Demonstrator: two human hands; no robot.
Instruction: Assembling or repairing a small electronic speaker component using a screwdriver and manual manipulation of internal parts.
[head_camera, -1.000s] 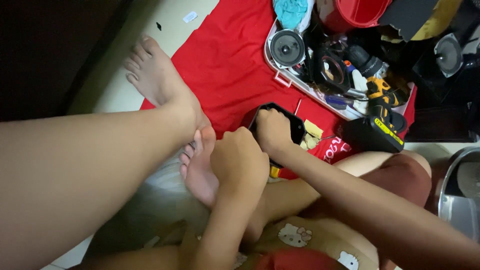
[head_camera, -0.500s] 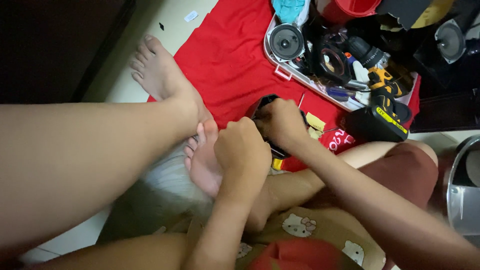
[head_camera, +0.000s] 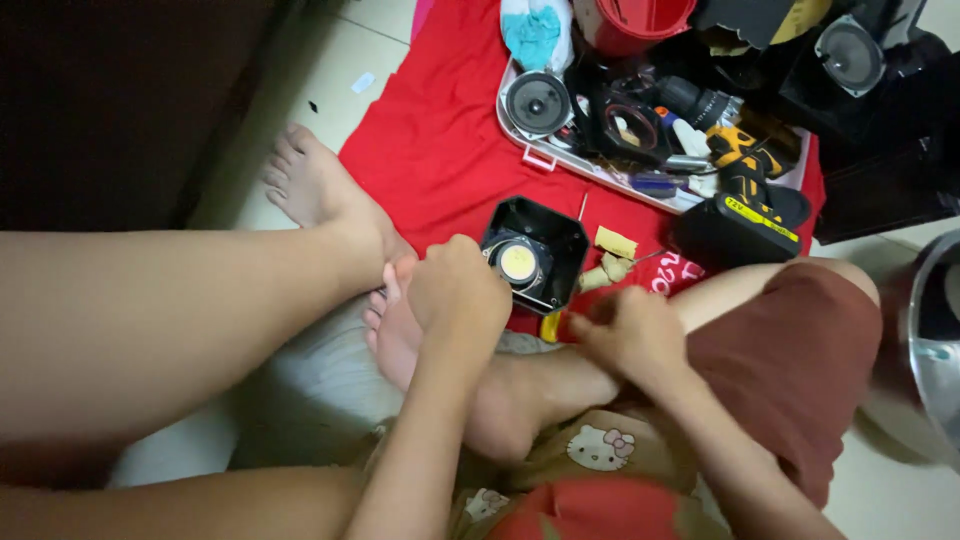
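Since the earlier frame the right hand (head_camera: 628, 332) had drawn back off the black speaker housing (head_camera: 536, 252), leaving its round gold-centred cone uncovered on the red cloth (head_camera: 440, 150). At the left, a bare foot (head_camera: 318, 190) rested on the cloth's edge at about ten o'clock from the housing. The left hand (head_camera: 458, 292) was curled closed, its knuckles touching the housing's left side at nine o'clock; whether it gripped anything could not be told. The right hand, at five o'clock from the housing, was closed and blurred, with something yellow (head_camera: 551, 326) just beside it. At one o'clock lay a tray (head_camera: 520, 135) of parts, and further right a cordless drill (head_camera: 745, 195).
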